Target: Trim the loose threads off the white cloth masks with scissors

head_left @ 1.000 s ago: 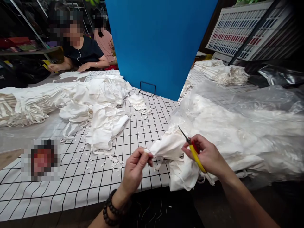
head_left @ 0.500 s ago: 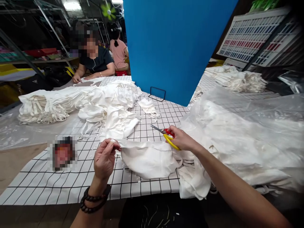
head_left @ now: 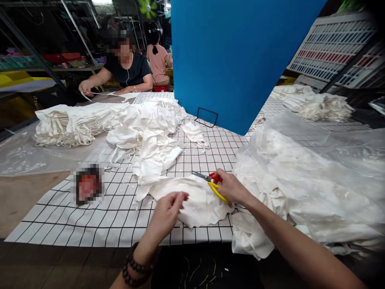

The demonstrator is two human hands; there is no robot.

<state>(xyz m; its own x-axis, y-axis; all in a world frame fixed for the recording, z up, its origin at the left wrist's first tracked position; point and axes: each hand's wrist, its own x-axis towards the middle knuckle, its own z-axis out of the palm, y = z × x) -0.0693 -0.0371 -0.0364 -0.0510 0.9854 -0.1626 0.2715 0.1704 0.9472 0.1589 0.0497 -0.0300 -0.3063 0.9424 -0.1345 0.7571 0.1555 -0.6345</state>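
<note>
Fingers (head_left: 177, 198) of one left hand (head_left: 167, 214) press one white mask (head_left: 195, 200); right hand (head_left: 230, 188) grips one snips (head_left: 210, 182).

White cloth, black grid, one blue board

The table cover (head_left: 99, 224) is white ruled in a black grid; the fabric piece (head_left: 198, 200) under the hands is plain white, as are the heaps (head_left: 144, 124) at ten o'clock. The snips (head_left: 214, 185) have yellow and red handles with grey blades. At twelve o'clock stands a solid blue board (head_left: 234, 60); at two, a chart (head_left: 333, 48) of blue and red swatches.
</note>
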